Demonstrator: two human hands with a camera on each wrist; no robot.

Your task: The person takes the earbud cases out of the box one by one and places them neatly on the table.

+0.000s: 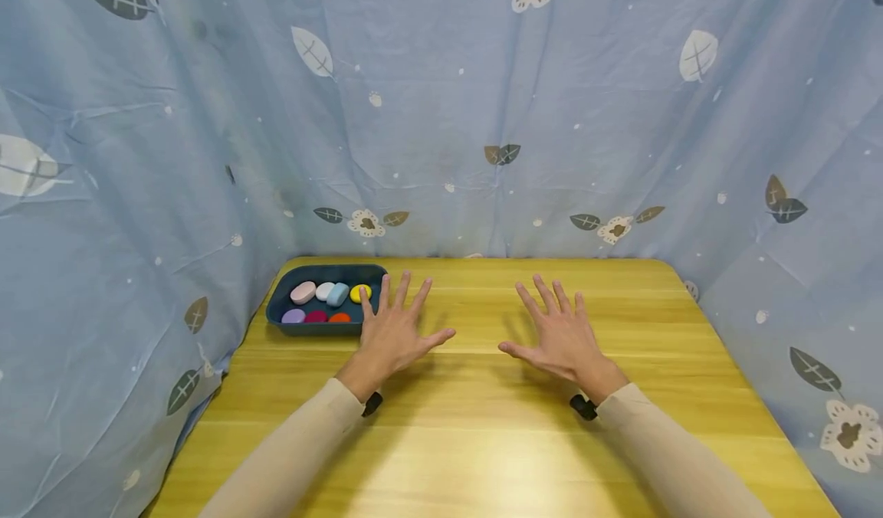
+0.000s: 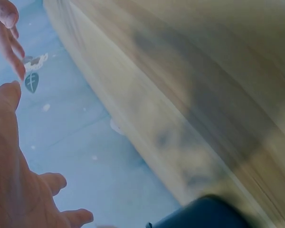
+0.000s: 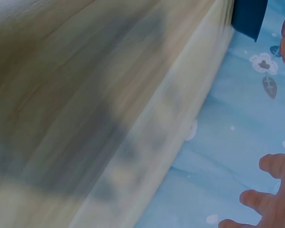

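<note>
Sleeves [image 1: 293,445] are ending at the left hand [image 1: 392,338] and right hand [image 1: 562,338], both spreading empty fingers [image 1: 402,292] over the counter [image 1: 476,426], while the tray [image 1: 313,329], probably light and stiff, is sitting by the left hand, its rim offering the likeliest hold.

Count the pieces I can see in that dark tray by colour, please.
Pale pink piece: 1
White piece: 1
Light blue piece: 1
Yellow piece: 1
Lavender piece: 1
Magenta piece: 1
Orange piece: 1
Total visible: 7
</note>
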